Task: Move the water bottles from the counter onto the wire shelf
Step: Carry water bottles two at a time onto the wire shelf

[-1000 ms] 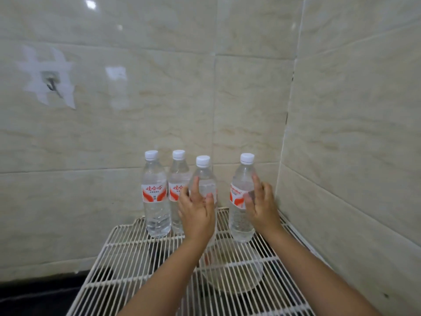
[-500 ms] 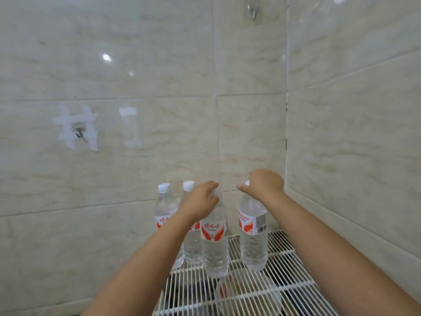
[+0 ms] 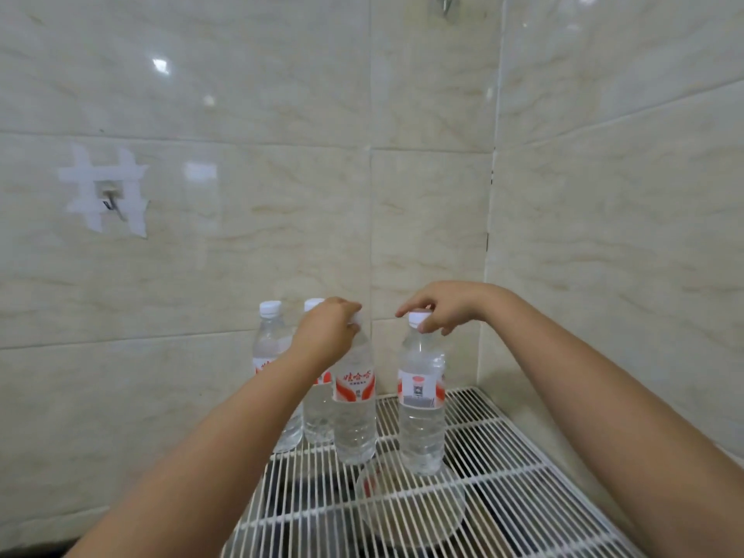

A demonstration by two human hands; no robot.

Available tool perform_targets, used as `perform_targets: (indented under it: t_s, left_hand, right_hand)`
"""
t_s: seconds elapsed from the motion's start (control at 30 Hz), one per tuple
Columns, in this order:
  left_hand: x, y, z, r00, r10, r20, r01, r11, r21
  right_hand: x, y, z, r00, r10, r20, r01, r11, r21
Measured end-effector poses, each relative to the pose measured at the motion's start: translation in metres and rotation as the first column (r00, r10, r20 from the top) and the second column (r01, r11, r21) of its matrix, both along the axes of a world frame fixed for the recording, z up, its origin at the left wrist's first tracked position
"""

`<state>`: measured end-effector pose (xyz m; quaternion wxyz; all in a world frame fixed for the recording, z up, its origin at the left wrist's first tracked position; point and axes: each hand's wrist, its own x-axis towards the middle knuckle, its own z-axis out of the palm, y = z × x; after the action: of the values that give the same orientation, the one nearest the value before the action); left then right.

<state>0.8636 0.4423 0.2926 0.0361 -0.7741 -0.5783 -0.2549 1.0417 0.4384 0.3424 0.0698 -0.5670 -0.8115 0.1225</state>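
- Nearest, two bare forearms reach in from the bottom corners of the view toward the back of the white wire shelf (image 3: 503,449), which sits in the corner of two tiled walls.
- Under the wires near the shelf's front, a clear round bowl (image 3: 410,505) shows through, just in front of the two front bottles.
- Further in, the left hand (image 3: 328,336) curls over the top of the front left bottle (image 3: 355,412); its grip is clenched on the cap, which is mostly hidden under the fingers.
- Beside it, the right hand (image 3: 447,306) sits over the front right bottle (image 3: 421,408), thumb and fingertips pinching its white cap from above.
- Both of these bottles stand upright on the shelf, near each other but not touching, each with a red and white label.
- Behind the left forearm, two more bottles (image 3: 269,348) stand upright close together toward the shelf's back left corner, partly hidden by the arm.
- Farthest back, a metal hook (image 3: 109,199) is fixed to the tiled wall (image 3: 241,219) with crossed strips of white tape, well above and left of the shelf.
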Motion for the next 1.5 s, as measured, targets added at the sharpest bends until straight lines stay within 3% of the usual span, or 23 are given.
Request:
perform_targets:
  t_s: [0.07,0.17,0.23,0.47,0.6,0.7,0.77,1.17,1.5]
  left_hand:
    - [0.002,0.001,-0.001,1.0,-0.015,0.022,0.015,1.0,-0.01]
    - [0.002,0.003,-0.001,0.998,-0.033,0.047,0.034,0.999,-0.011]
    - [0.001,0.005,-0.001,0.997,-0.035,0.063,0.036,0.999,-0.012]
    - [-0.004,0.004,-0.002,0.996,-0.057,0.074,0.058,0.998,-0.013]
    - [-0.004,0.004,-0.001,0.995,-0.058,0.079,0.059,0.998,-0.017]
    - [-0.001,0.005,0.001,0.992,-0.046,0.118,0.054,0.996,-0.069]
    - [0.002,0.006,0.003,0.986,-0.04,0.159,0.056,0.994,-0.098]
    - [0.013,0.039,0.008,0.96,-0.019,0.281,0.033,0.998,-0.046]
    - [0.012,0.055,-0.001,0.95,0.001,0.313,0.018,0.998,-0.058]
  right_hand:
    - [-0.004,0.0,-0.006,0.996,-0.085,0.023,0.084,0.996,0.03]
    - [-0.016,0.0,-0.017,0.96,-0.191,0.205,0.127,0.95,0.286]
    - [-0.019,0.002,-0.024,0.953,-0.207,0.223,0.103,0.91,0.402]
    - [0.0,-0.009,-0.012,0.997,0.027,0.076,-0.039,0.987,0.155]
    - [-0.008,-0.013,-0.016,0.991,-0.09,0.095,0.067,0.973,0.223]
    - [-0.02,-0.011,-0.027,0.963,-0.224,0.149,0.155,0.914,0.376]
    - [-0.024,-0.007,-0.03,0.963,-0.255,0.084,0.197,0.883,0.426]
    - [-0.018,0.038,-0.027,0.96,-0.199,-0.199,0.265,0.875,0.405]
    - [-0.031,0.07,-0.033,0.969,-0.142,-0.202,0.207,0.914,0.349]
